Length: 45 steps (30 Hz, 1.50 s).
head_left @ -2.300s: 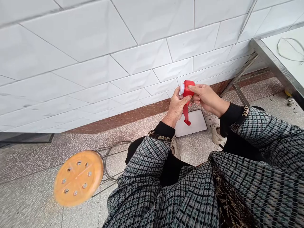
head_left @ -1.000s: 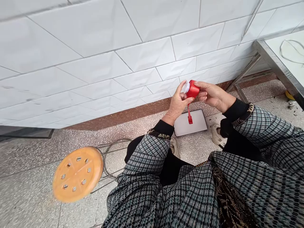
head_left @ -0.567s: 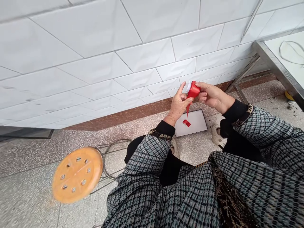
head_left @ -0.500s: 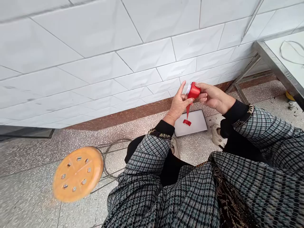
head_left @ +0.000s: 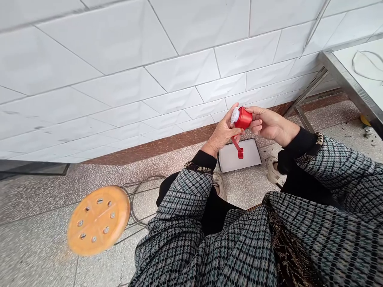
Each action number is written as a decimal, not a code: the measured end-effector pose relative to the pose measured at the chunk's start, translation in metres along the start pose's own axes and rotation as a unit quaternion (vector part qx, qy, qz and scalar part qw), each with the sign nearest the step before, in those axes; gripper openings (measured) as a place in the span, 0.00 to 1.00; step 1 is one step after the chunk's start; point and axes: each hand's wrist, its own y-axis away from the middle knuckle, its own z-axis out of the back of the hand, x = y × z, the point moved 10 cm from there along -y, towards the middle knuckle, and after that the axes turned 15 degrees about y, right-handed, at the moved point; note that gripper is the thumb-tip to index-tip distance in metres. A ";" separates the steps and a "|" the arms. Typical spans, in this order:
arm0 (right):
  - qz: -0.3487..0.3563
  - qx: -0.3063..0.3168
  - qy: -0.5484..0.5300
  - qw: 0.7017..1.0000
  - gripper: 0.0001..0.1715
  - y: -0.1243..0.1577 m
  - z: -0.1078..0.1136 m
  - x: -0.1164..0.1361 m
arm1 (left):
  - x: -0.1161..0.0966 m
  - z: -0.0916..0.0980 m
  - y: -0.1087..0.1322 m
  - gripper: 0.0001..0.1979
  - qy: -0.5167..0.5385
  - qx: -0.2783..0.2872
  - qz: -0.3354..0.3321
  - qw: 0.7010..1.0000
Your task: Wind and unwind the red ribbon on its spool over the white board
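Note:
A spool of red ribbon with a white end is held in the air between both hands. My left hand grips it from the left, thumb low against the red winding and fingers behind the white end. From the right, my right hand holds the other end, with its fingers curled. A loose red tail hangs below the spool and ends in a short fold. Under it on the floor lies a shallow white box or lid with dark edges.
An orange round-topped stool with metal legs lies tipped at the left. A metal-framed table stands at the right with a loose loop of wire on it. White wall tiles rise ahead. My shoes flank the box.
The spool has turned so that its white end faces me more. The hanging tail has swung a little to the right. Both hands keep their hold.

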 end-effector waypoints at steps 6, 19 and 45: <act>0.022 -0.005 0.037 0.999 0.09 0.004 -0.004 0.003 | 0.000 -0.001 0.001 0.52 0.013 -0.002 -0.010 1.000; 0.131 -0.099 0.071 0.984 0.15 0.005 -0.001 0.021 | -0.001 -0.003 0.003 0.47 0.033 -0.079 -0.061 0.994; -0.022 0.026 0.030 0.999 0.06 0.001 -0.003 -0.003 | -0.043 -0.005 0.005 0.41 -0.191 -0.023 -0.172 0.966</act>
